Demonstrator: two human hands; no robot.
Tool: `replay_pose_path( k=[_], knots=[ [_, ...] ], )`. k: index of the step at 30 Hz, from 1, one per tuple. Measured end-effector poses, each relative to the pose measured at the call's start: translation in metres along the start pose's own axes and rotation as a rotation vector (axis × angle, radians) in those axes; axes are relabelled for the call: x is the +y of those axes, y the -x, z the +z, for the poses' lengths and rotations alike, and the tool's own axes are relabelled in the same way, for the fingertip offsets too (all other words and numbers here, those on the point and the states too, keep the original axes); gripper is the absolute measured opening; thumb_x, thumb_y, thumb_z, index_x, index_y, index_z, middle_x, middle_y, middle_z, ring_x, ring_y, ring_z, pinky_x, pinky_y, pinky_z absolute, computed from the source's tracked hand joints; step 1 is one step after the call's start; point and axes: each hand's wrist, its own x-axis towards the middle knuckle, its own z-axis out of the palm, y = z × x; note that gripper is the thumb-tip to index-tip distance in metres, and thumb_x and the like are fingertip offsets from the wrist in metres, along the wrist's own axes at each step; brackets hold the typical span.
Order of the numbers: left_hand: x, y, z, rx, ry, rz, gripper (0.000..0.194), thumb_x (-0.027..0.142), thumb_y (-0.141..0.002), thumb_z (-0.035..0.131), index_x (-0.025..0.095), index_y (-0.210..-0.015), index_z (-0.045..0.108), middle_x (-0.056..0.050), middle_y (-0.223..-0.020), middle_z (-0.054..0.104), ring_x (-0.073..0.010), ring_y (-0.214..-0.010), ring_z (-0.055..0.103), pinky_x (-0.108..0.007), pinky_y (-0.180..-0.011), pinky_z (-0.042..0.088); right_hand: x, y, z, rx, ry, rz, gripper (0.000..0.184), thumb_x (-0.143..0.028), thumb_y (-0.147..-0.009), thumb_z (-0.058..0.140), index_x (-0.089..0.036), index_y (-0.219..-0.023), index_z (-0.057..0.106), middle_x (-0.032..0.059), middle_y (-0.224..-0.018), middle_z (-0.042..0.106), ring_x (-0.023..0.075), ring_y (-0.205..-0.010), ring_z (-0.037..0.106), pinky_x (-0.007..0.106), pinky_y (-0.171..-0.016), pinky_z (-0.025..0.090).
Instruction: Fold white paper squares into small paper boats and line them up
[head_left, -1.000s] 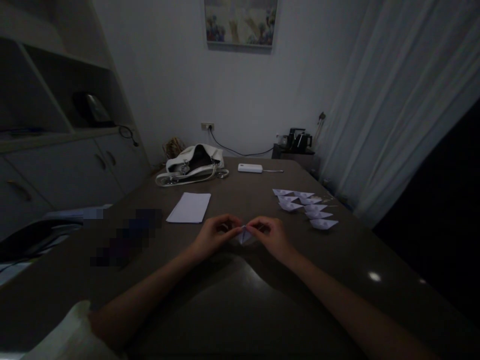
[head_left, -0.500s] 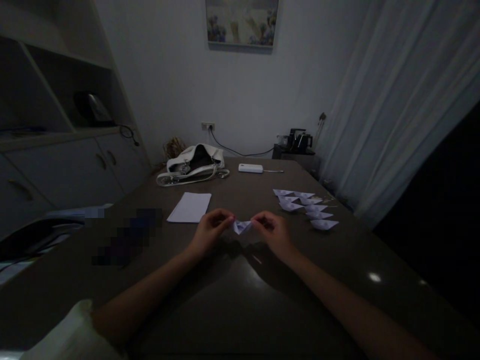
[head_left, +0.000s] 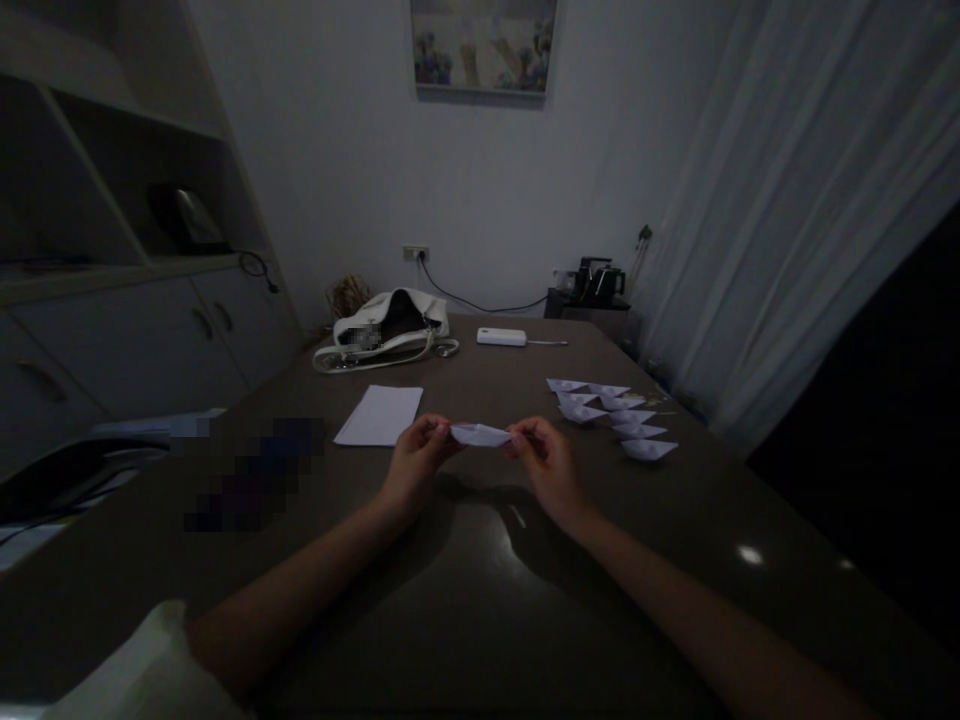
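Observation:
A small white folded paper boat (head_left: 480,435) is stretched between my two hands, above the dark table (head_left: 480,620). My left hand (head_left: 416,460) pinches its left tip between thumb and fingers. The right tip is pinched the same way by my right hand (head_left: 551,465). Behind my left hand lies a stack of white paper sheets (head_left: 379,414). Several finished paper boats (head_left: 649,450) of the same kind stand in staggered rows to the right of my right hand.
At the table's far end sit a white handbag (head_left: 394,325) and a white power bank (head_left: 501,337) with a short cable. A blurred-out dark item (head_left: 259,475) lies on the left. Beyond the table, a kettle (head_left: 604,285) stands at the back right.
My hands have moved apart, mostly the left one to the left. Between them the paper has gone from a short, V-shaped fold to a long, flat boat shape.

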Motion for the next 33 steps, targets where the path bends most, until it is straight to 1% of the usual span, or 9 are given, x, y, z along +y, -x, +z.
replay_pose_path(
  k=[5,7,12,14,17,20,24,28,33],
  knots=[
    [-0.001,0.0,0.001,0.041,0.021,0.003,0.034,0.038,-0.065,0.074,0.016,-0.077,0.051,-0.001,-0.072,0.067,-0.0151,-0.072,0.065,-0.03,-0.075,0.051,-0.004,0.001,0.003,0.027,-0.039,0.02,0.023,-0.04,-0.084,0.055,-0.017,-0.083,0.054,0.0051,-0.079,0.062,0.0159,-0.069,0.064,0.028,-0.065,0.053],
    [0.0,0.0,0.0,0.004,-0.026,0.033,0.034,0.039,-0.067,0.073,0.016,-0.076,0.05,-0.002,-0.074,0.067,-0.0163,-0.074,0.064,-0.031,-0.075,0.051,-0.003,0.0,0.001,0.016,-0.027,0.023,0.023,-0.04,-0.084,0.055,-0.017,-0.083,0.053,0.0045,-0.077,0.062,0.0161,-0.068,0.064,0.028,-0.063,0.053],
    [0.01,0.006,0.001,-0.21,-0.256,0.051,0.028,0.038,-0.076,0.065,0.018,-0.088,0.05,-0.008,-0.1,0.066,-0.0202,-0.09,0.062,-0.034,-0.079,0.05,0.002,-0.001,-0.009,-0.046,0.149,-0.064,0.017,-0.035,-0.087,0.052,-0.018,-0.083,0.054,0.003,-0.074,0.062,0.0154,-0.066,0.063,0.026,-0.063,0.051],
    [0.013,0.009,0.002,-0.324,-0.427,0.059,0.041,0.034,-0.071,0.072,0.019,-0.103,0.051,-0.01,-0.111,0.062,-0.0221,-0.096,0.061,-0.036,-0.082,0.049,0.0,0.0,-0.01,-0.096,0.208,-0.114,0.015,-0.032,-0.088,0.051,-0.018,-0.084,0.054,0.0031,-0.075,0.061,0.0153,-0.069,0.063,0.026,-0.064,0.05],
    [0.015,0.011,-0.001,-0.437,-0.677,0.12,0.05,0.033,-0.065,0.076,0.017,-0.108,0.056,-0.009,-0.108,0.063,-0.0247,-0.097,0.06,-0.037,-0.085,0.047,-0.004,0.002,-0.011,-0.172,0.271,-0.185,0.012,-0.029,-0.088,0.05,-0.018,-0.085,0.054,0.004,-0.079,0.061,0.0154,-0.072,0.062,0.027,-0.067,0.05],
    [0.015,0.01,-0.003,-0.417,-0.8,0.175,0.037,0.037,-0.073,0.069,0.016,-0.103,0.062,-0.007,-0.098,0.067,-0.0236,-0.09,0.063,-0.034,-0.081,0.048,-0.007,0.004,-0.01,-0.186,0.277,-0.196,0.011,-0.028,-0.089,0.05,-0.018,-0.086,0.054,0.0047,-0.082,0.061,0.0157,-0.074,0.061,0.027,-0.068,0.049],
    [0.016,0.008,-0.003,-0.336,-0.832,0.223,0.026,0.037,-0.08,0.062,0.016,-0.095,0.067,-0.006,-0.091,0.07,-0.0221,-0.084,0.064,-0.029,-0.074,0.048,-0.009,0.004,-0.008,-0.163,0.127,-0.101,0.014,-0.033,-0.088,0.05,-0.019,-0.086,0.053,0.0044,-0.082,0.061,0.0155,-0.073,0.062,0.028,-0.068,0.051],
    [0.013,0.007,-0.003,-0.312,-0.723,0.16,0.025,0.036,-0.077,0.065,0.016,-0.091,0.07,-0.007,-0.087,0.072,-0.022,-0.081,0.065,-0.028,-0.071,0.049,-0.015,0.005,-0.005,-0.237,-0.023,0.023,0.018,-0.036,-0.082,0.058,-0.019,-0.086,0.054,0.0037,-0.083,0.064,0.0146,-0.07,0.062,0.027,-0.065,0.051],
    [0.007,0.007,-0.003,-0.35,-0.632,0.064,0.023,0.034,-0.076,0.067,0.015,-0.088,0.071,-0.007,-0.086,0.072,-0.0207,-0.08,0.066,-0.027,-0.071,0.049,-0.016,0.003,-0.005,-0.292,0.11,0.108,0.021,-0.035,-0.076,0.065,-0.015,-0.082,0.065,0.0014,-0.065,0.063,0.0129,-0.058,0.058,0.023,-0.055,0.046]
  ],
)
